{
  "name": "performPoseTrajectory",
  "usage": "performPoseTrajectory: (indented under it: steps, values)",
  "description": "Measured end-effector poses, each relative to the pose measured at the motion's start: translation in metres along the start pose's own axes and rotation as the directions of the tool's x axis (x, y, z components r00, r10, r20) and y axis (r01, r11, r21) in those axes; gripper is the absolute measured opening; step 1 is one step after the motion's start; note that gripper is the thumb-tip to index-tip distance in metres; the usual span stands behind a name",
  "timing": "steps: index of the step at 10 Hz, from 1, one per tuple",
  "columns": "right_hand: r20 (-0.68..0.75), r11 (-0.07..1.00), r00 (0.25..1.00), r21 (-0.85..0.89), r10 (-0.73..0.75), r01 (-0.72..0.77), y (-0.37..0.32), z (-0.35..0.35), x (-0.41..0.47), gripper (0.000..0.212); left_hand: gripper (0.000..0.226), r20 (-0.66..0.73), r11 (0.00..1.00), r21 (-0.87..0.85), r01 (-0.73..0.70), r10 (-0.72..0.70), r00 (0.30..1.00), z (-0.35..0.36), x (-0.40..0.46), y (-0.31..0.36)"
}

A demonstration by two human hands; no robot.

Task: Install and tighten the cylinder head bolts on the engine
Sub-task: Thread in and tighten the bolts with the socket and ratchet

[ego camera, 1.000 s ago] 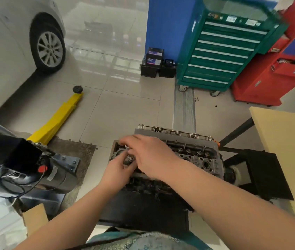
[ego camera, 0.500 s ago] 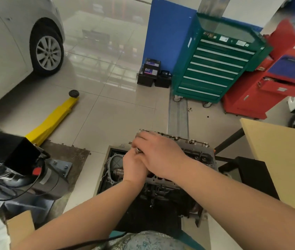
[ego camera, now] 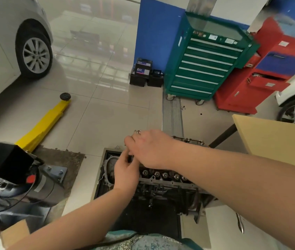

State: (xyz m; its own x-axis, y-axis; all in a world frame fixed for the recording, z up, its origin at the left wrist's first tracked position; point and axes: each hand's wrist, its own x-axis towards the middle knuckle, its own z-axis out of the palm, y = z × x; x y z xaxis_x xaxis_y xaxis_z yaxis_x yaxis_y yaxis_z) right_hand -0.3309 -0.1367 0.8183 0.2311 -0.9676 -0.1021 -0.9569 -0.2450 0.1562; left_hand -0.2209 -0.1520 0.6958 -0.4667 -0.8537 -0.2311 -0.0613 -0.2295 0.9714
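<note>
Engine (ego camera: 163, 179): on floor stand, below both hands.
Bolt (ego camera: 130, 158): dark, upright at head's left end; probably steel, stiff, maybe oily.
Left hand (ego camera: 125, 175): fingers curled, pinching bolt.
Right hand (ego camera: 150, 148): curled over bolt top; contents unclear.
Grip: take bolt by its head.

Both hands, left (ego camera: 125, 175) and right (ego camera: 150, 148), meet over the engine's (ego camera: 163, 179) left end.

Bright, even light glares off the glossy floor (ego camera: 96, 73); wide-angle edges bend.
</note>
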Motion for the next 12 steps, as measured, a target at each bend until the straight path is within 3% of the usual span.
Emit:
performPoseTrajectory:
  steps: [1,2,3,4,5,6,7,8,9,10,11,12]
  values:
    - [0.001,0.999,0.999,-0.026,0.033,-0.033,0.006,0.002,-0.001,0.013,0.031,-0.109,0.997,-0.073,0.009,-0.017,0.994,0.027,0.002,0.006]
    - [-0.001,0.998,0.998,-0.02,0.065,-0.065,0.005,0.002,0.001,0.015,0.036,-0.218,0.991,0.127,-0.032,0.059,0.974,0.032,0.022,0.005]
    - [0.033,1.0,0.999,-0.016,0.006,-0.006,0.003,-0.004,0.002,0.018,0.052,-0.068,0.968,0.248,-0.047,0.066,0.996,0.023,0.03,0.007]
    - [0.089,0.982,0.978,0.03,-0.186,0.184,0.004,-0.012,0.0,0.026,0.053,0.335,0.921,0.365,-0.135,0.005,0.942,-0.013,0.041,0.025]
    - [0.124,0.96,0.954,-0.016,-0.275,0.279,0.006,-0.017,0.004,0.023,0.046,0.606,0.913,0.357,-0.195,-0.067,0.793,-0.03,0.051,0.04]
    - [0.154,0.96,0.952,-0.056,-0.264,0.275,0.01,-0.019,0.008,0.025,0.026,0.504,0.906,0.346,-0.242,0.037,0.863,-0.025,0.048,0.033]
    - [0.124,0.987,0.98,-0.021,-0.155,0.159,0.008,-0.019,0.006,0.027,0.017,0.09,0.982,0.179,-0.059,0.044,0.995,-0.012,0.023,0.004]
    - [0.123,0.999,0.992,0.051,-0.013,0.007,-0.003,-0.016,0.003,0.025,0.014,-0.065,0.995,-0.098,-0.007,0.0,0.998,0.015,-0.001,-0.003]
    - [0.131,0.99,0.985,0.064,0.113,-0.122,-0.009,-0.011,-0.003,0.026,0.02,-0.126,0.996,-0.088,0.019,-0.03,0.992,0.03,0.009,0.003]
    - [0.132,0.974,0.972,0.089,0.195,-0.207,-0.007,-0.01,-0.005,0.017,0.04,-0.075,0.994,0.066,0.082,-0.077,0.994,0.026,0.027,0.004]
    - [0.136,0.984,0.977,0.044,0.163,-0.17,0.004,-0.016,-0.004,0.017,0.028,0.355,0.968,0.239,-0.08,-0.011,0.935,0.001,0.048,0.014]
    - [0.161,0.997,0.984,0.019,-0.079,0.077,0.015,-0.024,-0.001,0.019,0.024,0.693,0.944,0.285,-0.167,-0.083,0.716,-0.019,0.064,0.036]
